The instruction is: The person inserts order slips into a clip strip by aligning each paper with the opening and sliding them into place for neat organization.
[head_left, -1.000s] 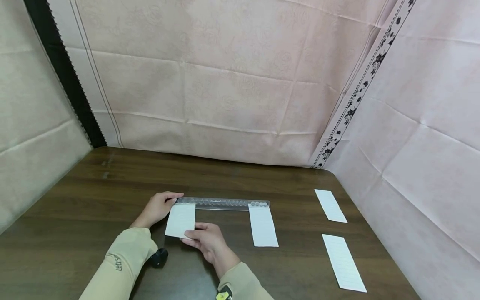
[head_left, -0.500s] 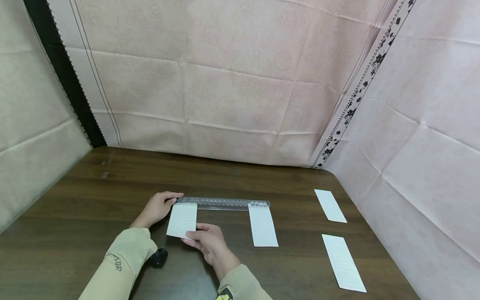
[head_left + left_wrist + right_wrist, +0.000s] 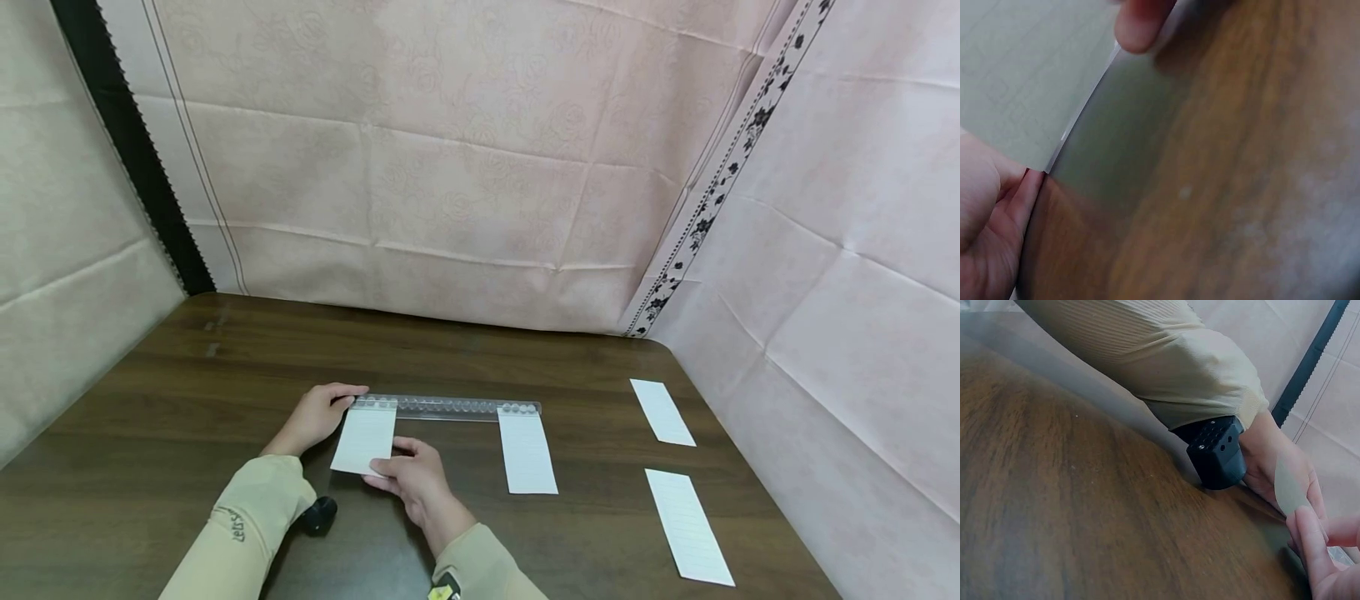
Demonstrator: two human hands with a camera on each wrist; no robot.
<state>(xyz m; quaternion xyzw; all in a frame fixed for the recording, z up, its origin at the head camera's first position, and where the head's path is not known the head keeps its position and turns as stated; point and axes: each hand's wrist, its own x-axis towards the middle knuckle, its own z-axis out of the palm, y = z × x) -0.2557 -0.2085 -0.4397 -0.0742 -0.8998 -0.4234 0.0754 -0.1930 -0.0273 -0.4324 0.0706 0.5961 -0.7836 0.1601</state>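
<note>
A clear plastic strip [image 3: 450, 408] with a row of rounded bumps lies across the dark wooden table. At its left end my left hand [image 3: 315, 417] grips it, thumb and index finger beside the top corner of a white paper slip [image 3: 365, 437]. My right hand [image 3: 420, 483] pinches that slip at its lower right corner, thumb on top and fingers beneath. The slip's upper edge overlaps the strip. A second white slip [image 3: 528, 454] hangs from the strip's right end. Seen from the left wrist, the held slip [image 3: 1016, 81] stands over the table, its edge running diagonally.
Two more white slips, an upper one [image 3: 662, 412] and a lower one [image 3: 688, 525], lie on the table's right side. Patterned pale cloth [image 3: 450, 167] encloses the table at the back and sides. A black wrist camera [image 3: 1219, 456] is strapped under the left sleeve.
The top of the held slip has shifted slightly right along the strip, and my right hand has moved very little with it. The left hand, the strip and the other slips stay put.
</note>
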